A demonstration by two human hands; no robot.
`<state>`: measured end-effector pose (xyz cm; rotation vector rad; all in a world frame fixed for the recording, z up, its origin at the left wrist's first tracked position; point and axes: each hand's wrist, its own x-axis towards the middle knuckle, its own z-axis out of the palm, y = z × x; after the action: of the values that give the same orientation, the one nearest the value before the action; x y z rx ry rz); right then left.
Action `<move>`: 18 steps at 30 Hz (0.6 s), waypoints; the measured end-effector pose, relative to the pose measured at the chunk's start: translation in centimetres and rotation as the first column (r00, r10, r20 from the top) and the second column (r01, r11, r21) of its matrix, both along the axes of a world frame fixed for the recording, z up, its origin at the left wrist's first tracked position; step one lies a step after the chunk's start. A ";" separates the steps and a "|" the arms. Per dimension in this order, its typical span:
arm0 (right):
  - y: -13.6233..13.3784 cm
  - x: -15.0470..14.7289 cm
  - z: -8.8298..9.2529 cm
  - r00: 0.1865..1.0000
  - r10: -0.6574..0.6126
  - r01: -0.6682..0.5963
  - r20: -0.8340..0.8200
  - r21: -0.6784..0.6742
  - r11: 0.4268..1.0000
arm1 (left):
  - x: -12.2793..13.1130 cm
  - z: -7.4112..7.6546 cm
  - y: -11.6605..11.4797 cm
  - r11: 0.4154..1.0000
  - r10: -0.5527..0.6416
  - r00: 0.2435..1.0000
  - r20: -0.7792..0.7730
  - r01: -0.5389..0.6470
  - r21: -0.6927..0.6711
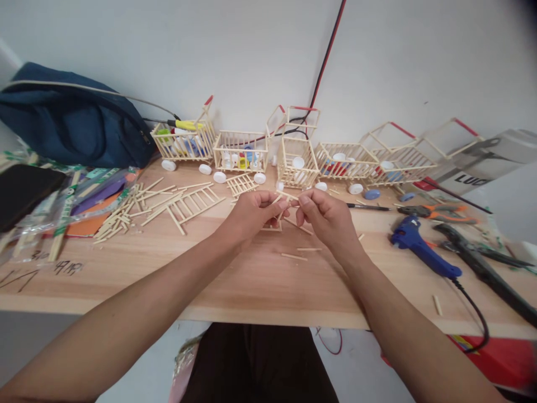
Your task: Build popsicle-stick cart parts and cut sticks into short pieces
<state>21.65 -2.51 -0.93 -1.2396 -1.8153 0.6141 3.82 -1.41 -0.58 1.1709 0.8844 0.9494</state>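
Note:
Near the middle of the bench, my left hand (255, 215) pinches a small piece made of thin wooden sticks (286, 195). My right hand (322, 215) meets it from the other side, thumb and fingertips closed on the same piece. The fingers cover most of its shape. Just beyond my left hand lies a ladder-like stick panel (241, 184), and a larger stick panel (195, 206) rests further left. A few loose sticks (294, 257) lie on the wood below my hands.
Several miniature stick carts (298, 159) with bottle-cap wheels line the wall. A blue bag (79, 120), a phone-like black slab (29, 193) and a stick pile (119, 215) are left. A blue glue gun (425, 246), orange-handled pliers (440, 212) and a black-handled tool (482, 268) lie right.

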 end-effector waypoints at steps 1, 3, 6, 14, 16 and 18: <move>0.0 0.0 0.0 1.000 -0.008 0.008 0.002 0.006 1.000 | 0.0 0.1 0.0 1.000 -0.002 1.000 0.000 0.002 -0.015; 0.1 0.1 0.1 1.000 -0.027 0.027 0.002 0.017 1.000 | 0.0 0.4 -0.1 0.999 -0.021 1.000 -0.002 0.020 -0.033; 0.1 0.2 0.3 0.999 -0.043 0.043 -0.011 0.008 0.999 | 0.1 0.9 -0.2 1.000 -0.009 0.999 -0.041 0.009 -0.008; 0.0 0.3 0.5 0.998 -0.063 0.063 -0.024 -0.008 0.998 | -0.3 1.1 -0.2 0.976 0.146 0.979 -0.142 -0.119 0.185; 0.0 0.2 0.5 0.998 -0.064 0.063 -0.021 -0.012 0.998 | -0.4 1.1 -0.1 0.974 0.148 0.976 -0.158 -0.116 0.194; 0.0 0.2 0.5 0.998 -0.064 0.063 -0.026 -0.018 0.998 | -0.5 1.1 -0.1 0.974 0.150 0.975 -0.162 -0.118 0.191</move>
<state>21.84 -2.53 -0.44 -1.2899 -1.7457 0.6087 3.36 -1.53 0.53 1.3800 1.0462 1.0650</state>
